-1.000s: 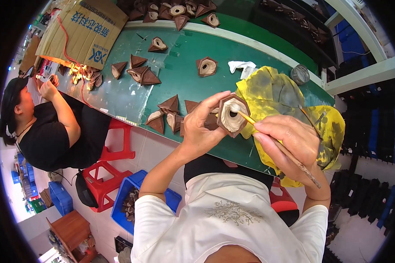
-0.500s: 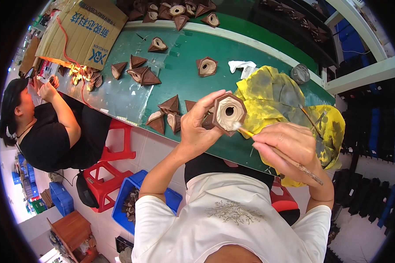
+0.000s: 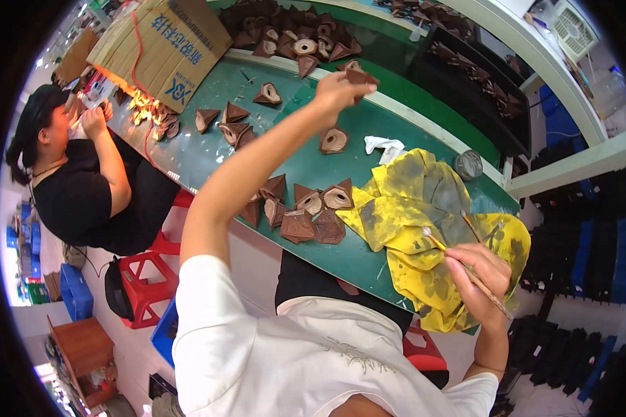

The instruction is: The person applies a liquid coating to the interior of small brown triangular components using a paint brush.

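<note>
While the left hand [image 3: 337,94] grips a brown faceted piece [image 3: 362,78] over the green table's [image 3: 300,154] far edge, its facing unclear, the right hand's [image 3: 485,272] fingers pinch a paintbrush [image 3: 491,297] above the yellow cloth [image 3: 405,208], long axis slanting near-right, bristles [image 3: 426,232] pointing far-left.

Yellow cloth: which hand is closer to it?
Right: the right hand is over the yellow cloth; the left hand is off it, farther up and left.
</note>
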Demonstrator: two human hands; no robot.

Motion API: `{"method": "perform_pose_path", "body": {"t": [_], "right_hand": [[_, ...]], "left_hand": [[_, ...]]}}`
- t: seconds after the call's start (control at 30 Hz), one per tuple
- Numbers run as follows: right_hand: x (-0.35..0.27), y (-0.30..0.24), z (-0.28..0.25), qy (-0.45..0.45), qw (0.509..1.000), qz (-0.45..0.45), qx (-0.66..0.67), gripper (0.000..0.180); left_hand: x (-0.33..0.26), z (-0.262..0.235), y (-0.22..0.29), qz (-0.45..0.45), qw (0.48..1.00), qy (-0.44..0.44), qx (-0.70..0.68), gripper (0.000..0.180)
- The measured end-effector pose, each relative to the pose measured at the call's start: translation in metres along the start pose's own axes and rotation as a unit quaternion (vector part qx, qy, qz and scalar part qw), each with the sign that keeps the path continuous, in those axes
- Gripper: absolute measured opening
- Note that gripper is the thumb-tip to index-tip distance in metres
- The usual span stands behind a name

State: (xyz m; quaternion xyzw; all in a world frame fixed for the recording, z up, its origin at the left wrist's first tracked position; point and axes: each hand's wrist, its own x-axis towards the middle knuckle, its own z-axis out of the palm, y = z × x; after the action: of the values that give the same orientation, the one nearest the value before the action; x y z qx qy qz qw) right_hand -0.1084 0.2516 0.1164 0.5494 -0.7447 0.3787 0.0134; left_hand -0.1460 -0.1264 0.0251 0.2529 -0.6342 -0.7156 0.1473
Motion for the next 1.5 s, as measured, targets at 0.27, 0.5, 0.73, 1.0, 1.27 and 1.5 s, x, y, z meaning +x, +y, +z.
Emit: {"method": "perform_pose_path", "body": {"t": [0.27,0.5,0.73,1.0,1.27,1.5], "right_hand": [[-0.013,0.019,-0.005,0.003,0.999,0.038,0.006,0.016],[0.002,0.026,0.012,-0.031,0.999,0.012,0.043,0.016],[0.021,0.011,0.025,-0.059,0.997,-0.015,0.046,0.016],[0.031,0.014,0.021,-0.029,0.996,0.026,0.077,0.012],[0.071,0.001,0.034,0.054,0.962,0.076,0.258,0.013],[0.076,-0.024,0.038,0.046,0.994,-0.051,0.089,0.021]], "left_hand": [[0.04,-0.049,-0.025,0.112,0.975,0.079,0.178,0.076],[-0.083,-0.12,-0.034,0.267,0.802,-0.012,0.535,0.04],[0.001,-0.187,-0.05,0.191,0.774,0.138,0.588,0.079],[-0.002,-0.162,-0.052,0.125,0.954,0.058,0.266,0.075],[-0.155,-0.036,-0.041,0.019,0.912,-0.254,-0.321,0.073],[-0.18,-0.004,-0.057,-0.024,0.819,-0.234,-0.524,0.058]]}}
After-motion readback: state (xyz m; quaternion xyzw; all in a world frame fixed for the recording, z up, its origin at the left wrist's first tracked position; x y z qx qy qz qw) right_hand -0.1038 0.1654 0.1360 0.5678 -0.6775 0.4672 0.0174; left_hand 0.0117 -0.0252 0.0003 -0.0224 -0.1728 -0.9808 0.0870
